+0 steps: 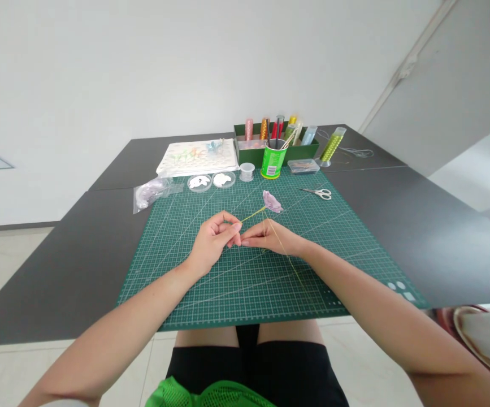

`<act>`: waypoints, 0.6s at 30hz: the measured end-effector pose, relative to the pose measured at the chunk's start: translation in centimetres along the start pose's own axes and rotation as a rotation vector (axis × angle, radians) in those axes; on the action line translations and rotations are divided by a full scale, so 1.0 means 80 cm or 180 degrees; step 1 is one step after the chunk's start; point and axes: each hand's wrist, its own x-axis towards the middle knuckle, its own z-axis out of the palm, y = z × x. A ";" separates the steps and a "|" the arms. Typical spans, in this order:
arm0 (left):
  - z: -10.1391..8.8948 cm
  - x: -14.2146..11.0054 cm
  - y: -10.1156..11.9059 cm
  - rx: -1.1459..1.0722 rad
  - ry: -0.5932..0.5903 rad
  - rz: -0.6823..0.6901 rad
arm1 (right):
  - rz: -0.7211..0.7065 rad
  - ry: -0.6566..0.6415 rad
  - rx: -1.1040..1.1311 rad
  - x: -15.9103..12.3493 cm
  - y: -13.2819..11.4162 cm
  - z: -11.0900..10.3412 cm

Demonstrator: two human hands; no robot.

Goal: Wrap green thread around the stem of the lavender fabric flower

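Observation:
My left hand is closed, with thumb and forefinger pinching the thin green stem of an artificial flower. Pale purple petals make up the flower head, which tilts up and to the right above the mat. Close beside the left fingertips, my right hand is closed with its fingers pressed together; what they hold, if anything, is hidden. From just under the bloom, a yellow-green thread trails down over the right hand toward the mat's front.
A green cutting mat covers the middle of the dark table. White-handled scissors lie right. Behind stand a green can, a box of thread spools, a green spool and two shallow dishes. A plastic bag lies left.

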 end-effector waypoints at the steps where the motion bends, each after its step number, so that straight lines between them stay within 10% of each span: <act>1: 0.000 0.000 0.001 -0.0077 -0.0018 -0.0087 | 0.0007 0.0014 0.0013 0.000 0.000 0.000; 7: -0.004 0.002 0.003 -0.0053 -0.0061 -0.0217 | 0.0465 0.0522 0.0661 0.000 0.000 -0.002; 15: -0.019 0.008 0.002 0.0949 0.0366 0.0334 | 0.0379 0.3132 0.0068 0.000 0.015 -0.037; 18: -0.022 0.009 0.002 0.1181 0.0490 0.0428 | 0.0060 0.3528 -0.0073 -0.003 0.011 -0.044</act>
